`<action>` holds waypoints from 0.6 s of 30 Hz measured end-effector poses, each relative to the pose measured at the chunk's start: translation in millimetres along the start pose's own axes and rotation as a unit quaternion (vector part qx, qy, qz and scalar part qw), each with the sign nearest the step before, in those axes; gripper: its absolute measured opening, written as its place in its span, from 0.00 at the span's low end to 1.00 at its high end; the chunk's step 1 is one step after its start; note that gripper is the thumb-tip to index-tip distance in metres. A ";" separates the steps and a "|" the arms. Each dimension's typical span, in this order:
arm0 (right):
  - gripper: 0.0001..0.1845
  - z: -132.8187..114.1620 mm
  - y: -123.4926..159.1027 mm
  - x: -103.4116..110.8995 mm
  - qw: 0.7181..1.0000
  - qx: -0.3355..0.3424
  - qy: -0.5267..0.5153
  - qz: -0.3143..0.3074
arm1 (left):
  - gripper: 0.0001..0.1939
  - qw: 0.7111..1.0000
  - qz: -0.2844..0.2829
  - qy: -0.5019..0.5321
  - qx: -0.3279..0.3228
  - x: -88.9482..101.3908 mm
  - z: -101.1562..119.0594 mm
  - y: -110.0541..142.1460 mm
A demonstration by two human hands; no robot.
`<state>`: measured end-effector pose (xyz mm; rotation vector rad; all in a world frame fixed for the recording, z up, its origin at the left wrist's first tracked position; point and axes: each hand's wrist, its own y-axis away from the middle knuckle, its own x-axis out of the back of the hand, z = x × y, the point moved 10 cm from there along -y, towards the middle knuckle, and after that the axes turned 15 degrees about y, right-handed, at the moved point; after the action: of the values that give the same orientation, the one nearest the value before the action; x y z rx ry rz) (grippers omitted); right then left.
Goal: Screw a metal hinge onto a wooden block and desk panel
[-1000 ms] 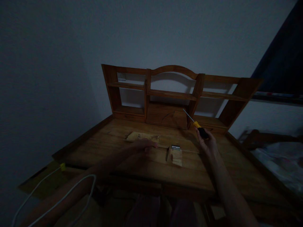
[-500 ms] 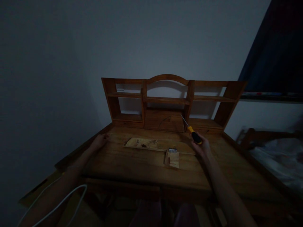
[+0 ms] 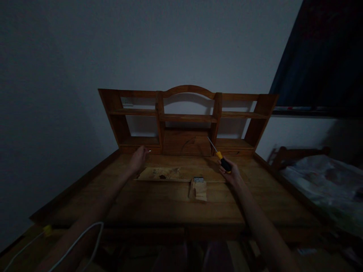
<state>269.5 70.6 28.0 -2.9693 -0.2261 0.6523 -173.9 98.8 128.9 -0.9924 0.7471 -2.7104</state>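
My right hand [image 3: 231, 173] is closed around the handle of a screwdriver [image 3: 225, 163] with a black and yellow grip. Its thin shaft points up and to the left, toward the right side of the wooden flap [image 3: 185, 142] in the middle of the shelf unit. Held up over the left part of the desk, my left hand [image 3: 138, 159] pinches a small shiny metal piece [image 3: 149, 151], too small to make out. Between the hands, a paper-covered strip [image 3: 161, 173] lies on the desk. Near it is a metal hinge [image 3: 198, 180] by a small paper-covered block [image 3: 199, 191].
A wooden shelf unit [image 3: 188, 118] stands along the back of the wooden desk [image 3: 159, 206], against the wall. A white cable [image 3: 82, 233] loops by my left forearm. At the right are a dark curtain [image 3: 317, 60] and a bed with pale plastic covering [image 3: 320, 173].
My left hand has risen from the desk's left side and moved right, now with a small shiny piece at its fingertips. The view has shifted right; the right hand still holds the screwdriver.
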 end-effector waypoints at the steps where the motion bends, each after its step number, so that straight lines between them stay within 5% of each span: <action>1: 0.11 0.0 1.1 -1.5 1.000 -0.003 0.005 -0.001 | 0.09 1.000 -0.013 0.012 -0.020 -24.9 16.6 -4.8; 4: 0.13 -0.2 2.8 -4.1 1.000 -0.003 0.018 0.002 | 0.09 0.980 -0.066 0.085 -0.167 -99.1 93.7 6.7; 8: 0.13 -1.4 1.6 -1.2 0.999 0.008 0.036 0.021 | 0.14 0.928 -0.182 0.101 -0.309 -173.1 166.9 72.3; 12: 0.12 -1.3 0.6 0.3 0.997 0.012 0.071 0.037 | 0.18 0.913 -0.227 0.141 -0.308 -188.8 173.4 113.9; 18: 0.12 4.6 -1.1 -3.3 0.986 0.009 0.157 0.058 | 0.20 0.913 -0.230 0.213 -0.261 -183.4 151.7 101.9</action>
<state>264.5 71.4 25.4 -3.0289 -0.0218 0.1874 62.0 7.4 73.7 -0.7232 1.5614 -3.2740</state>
